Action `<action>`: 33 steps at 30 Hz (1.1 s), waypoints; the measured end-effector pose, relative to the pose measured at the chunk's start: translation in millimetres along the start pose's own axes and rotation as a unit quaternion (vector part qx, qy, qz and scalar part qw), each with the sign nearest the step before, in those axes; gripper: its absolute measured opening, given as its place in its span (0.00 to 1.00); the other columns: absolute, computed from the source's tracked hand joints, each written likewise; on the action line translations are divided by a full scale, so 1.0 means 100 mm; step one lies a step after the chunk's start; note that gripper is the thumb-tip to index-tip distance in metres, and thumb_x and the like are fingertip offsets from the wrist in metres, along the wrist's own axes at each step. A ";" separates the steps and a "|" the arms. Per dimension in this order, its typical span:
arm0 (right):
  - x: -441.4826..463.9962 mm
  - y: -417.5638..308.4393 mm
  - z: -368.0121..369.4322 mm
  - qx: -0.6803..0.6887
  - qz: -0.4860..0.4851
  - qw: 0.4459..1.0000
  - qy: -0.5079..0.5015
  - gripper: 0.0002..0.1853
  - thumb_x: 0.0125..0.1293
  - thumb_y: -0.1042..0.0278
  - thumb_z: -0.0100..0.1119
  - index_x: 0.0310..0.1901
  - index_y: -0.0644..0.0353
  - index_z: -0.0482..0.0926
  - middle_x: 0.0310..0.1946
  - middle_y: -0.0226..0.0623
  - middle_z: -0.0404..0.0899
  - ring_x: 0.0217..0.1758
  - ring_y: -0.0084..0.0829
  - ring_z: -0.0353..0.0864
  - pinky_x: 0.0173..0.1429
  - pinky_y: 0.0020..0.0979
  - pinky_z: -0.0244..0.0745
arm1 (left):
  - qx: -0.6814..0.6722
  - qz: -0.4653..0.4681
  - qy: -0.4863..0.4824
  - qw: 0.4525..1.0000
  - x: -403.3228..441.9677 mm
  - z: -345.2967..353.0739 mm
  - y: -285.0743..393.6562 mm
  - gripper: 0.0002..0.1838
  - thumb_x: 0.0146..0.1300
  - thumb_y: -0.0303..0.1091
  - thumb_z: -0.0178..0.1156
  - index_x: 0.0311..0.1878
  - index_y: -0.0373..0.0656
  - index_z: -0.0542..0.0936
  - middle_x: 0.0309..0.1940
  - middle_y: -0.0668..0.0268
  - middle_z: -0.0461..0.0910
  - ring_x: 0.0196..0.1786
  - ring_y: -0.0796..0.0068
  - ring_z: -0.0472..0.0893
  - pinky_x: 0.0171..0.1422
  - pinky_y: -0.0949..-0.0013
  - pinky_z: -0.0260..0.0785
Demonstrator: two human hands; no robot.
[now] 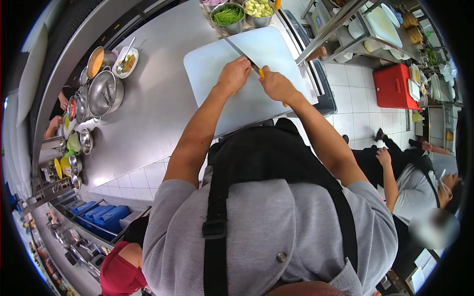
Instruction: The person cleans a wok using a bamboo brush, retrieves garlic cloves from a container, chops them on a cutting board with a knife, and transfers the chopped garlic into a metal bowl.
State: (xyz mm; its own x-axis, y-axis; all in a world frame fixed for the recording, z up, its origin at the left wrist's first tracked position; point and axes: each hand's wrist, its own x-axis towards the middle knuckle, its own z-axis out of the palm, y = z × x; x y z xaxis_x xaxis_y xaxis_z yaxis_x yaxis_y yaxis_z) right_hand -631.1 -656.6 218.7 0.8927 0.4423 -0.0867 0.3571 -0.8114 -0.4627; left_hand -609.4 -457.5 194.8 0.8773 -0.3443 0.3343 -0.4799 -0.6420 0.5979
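Observation:
My right hand (278, 87) is wrapped round the yellow handle of a long kitchen knife (235, 47). Its blade slants up and left across a white cutting board (271, 44), tip near the board's far edge. Beside the blade, my left hand (234, 75) is closed with its fingers curled, right at the knife's side. Whatever those fingers hold, if anything, is hidden. Just beyond the board stand a metal bowl of green strips (228, 16) and a metal bowl of pale chopped pieces (258, 9).
Left on the steel counter (153, 98) are a white dish with a spoon (126, 62), a pot of orange liquid (97, 62) and a metal strainer (104, 91). A co-worker's hands show at the far left. Another person (412, 182) is at right, near a red cooler (392, 86).

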 end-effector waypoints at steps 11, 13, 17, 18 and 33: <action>-0.02 -0.15 -0.24 0.008 0.025 0.999 -0.043 0.18 0.76 0.60 0.52 0.50 0.71 0.70 0.34 0.63 0.84 0.40 0.62 0.86 0.49 0.56 0.80 | -0.008 -0.011 0.004 1.000 -0.03 0.06 -0.06 0.02 0.62 0.23 0.62 0.36 0.38 0.78 0.40 0.57 0.80 0.42 0.48 0.81 0.47 0.52 0.76; -0.01 -0.11 -0.13 0.009 0.023 0.999 -0.024 0.18 0.76 0.59 0.52 0.50 0.71 0.70 0.35 0.64 0.84 0.41 0.62 0.86 0.49 0.56 0.80 | -0.016 -0.009 0.007 1.000 -0.02 0.04 -0.04 0.02 0.62 0.23 0.62 0.36 0.38 0.78 0.39 0.57 0.80 0.42 0.49 0.82 0.47 0.53 0.76; 0.03 -0.13 -0.13 0.005 0.019 1.000 -0.020 0.19 0.76 0.59 0.51 0.51 0.72 0.71 0.37 0.65 0.84 0.43 0.62 0.86 0.51 0.56 0.79 | -0.025 0.000 0.010 1.000 -0.03 0.05 -0.06 0.01 0.62 0.23 0.61 0.35 0.38 0.78 0.39 0.57 0.80 0.41 0.49 0.82 0.46 0.53 0.77; 0.00 -0.19 -0.25 0.005 0.020 0.999 -0.033 0.19 0.77 0.59 0.51 0.51 0.72 0.71 0.37 0.65 0.84 0.44 0.63 0.86 0.52 0.56 0.79 | -0.012 -0.002 0.009 1.000 -0.04 0.05 -0.06 0.01 0.62 0.23 0.61 0.35 0.38 0.79 0.39 0.57 0.80 0.41 0.49 0.82 0.46 0.53 0.77; -0.07 -0.20 -0.21 0.019 0.056 0.997 -0.046 0.17 0.76 0.60 0.54 0.49 0.71 0.70 0.35 0.65 0.83 0.42 0.66 0.84 0.48 0.59 0.78 | -0.009 0.005 0.024 1.000 -0.06 0.07 -0.05 0.01 0.61 0.22 0.62 0.36 0.37 0.80 0.38 0.57 0.80 0.41 0.49 0.82 0.46 0.53 0.76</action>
State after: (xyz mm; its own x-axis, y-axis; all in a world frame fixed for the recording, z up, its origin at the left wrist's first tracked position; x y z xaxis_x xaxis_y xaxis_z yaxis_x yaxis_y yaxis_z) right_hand -638.9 -651.6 247.3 0.8969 0.3841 -0.2192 0.2441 -0.8433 -0.4788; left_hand -612.0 -456.6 184.9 0.8712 -0.3173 0.3746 -0.4892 -0.6262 0.6072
